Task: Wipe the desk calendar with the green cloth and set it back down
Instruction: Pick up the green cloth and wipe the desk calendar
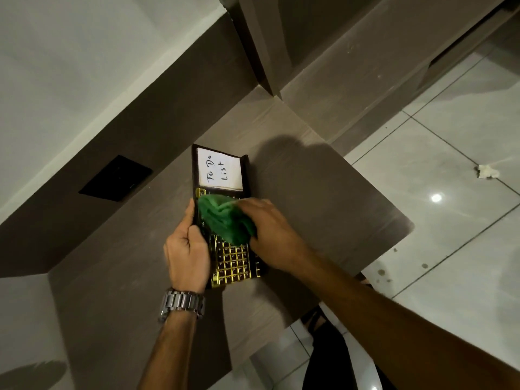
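The desk calendar point(233, 263) is a dark board with a gold grid at its near end and a white "To Do List" pad at its far end. It is held above the brown desk point(323, 198). My left hand point(188, 249), with a metal watch on the wrist, grips the calendar's left edge. My right hand point(270, 229) holds the bunched green cloth point(225, 218) and presses it on the middle of the calendar's face. The cloth hides the middle part of the board.
A brown wall panel with a black socket plate point(115, 178) runs behind the desk on the left. A cabinet edge rises at the top middle. Glossy floor tiles lie to the right, with a crumpled white scrap point(486, 171) on them.
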